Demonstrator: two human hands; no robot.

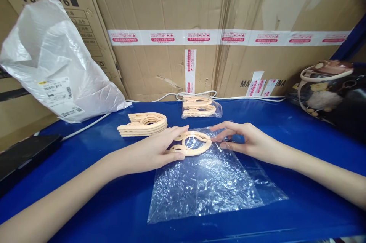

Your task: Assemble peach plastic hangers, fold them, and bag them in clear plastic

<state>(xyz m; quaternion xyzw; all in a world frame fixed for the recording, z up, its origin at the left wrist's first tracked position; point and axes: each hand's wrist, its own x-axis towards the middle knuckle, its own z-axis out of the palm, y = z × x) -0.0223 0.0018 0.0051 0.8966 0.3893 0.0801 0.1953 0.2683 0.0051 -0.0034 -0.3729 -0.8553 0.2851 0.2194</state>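
A peach-coloured folding hanger (pixel 201 151), folded into a loop, lies at the upper part of a clear plastic bag (pixel 206 189). My left hand (pixel 160 147) grips its left end, thumb at the near side and fingers at the far side. I cannot tell whether the hanger is inside the bag or on top. At the hanger's right tip, my right hand (pixel 240 138) has its fingers curled onto the bag's upper edge. Just beyond my left hand sits a stack of similar hangers (pixel 143 124). Farther back lies a clear-wrapped pack of hangers (pixel 199 106).
The blue table (pixel 108 205) backs onto large cardboard boxes (pixel 171 7). A white mailing bag (pixel 57 56) leans at the left, above a black flat object (pixel 25 163). White cable (pixel 246 97) runs along the back. A transparent bag with a handle (pixel 323 87) stands at right.
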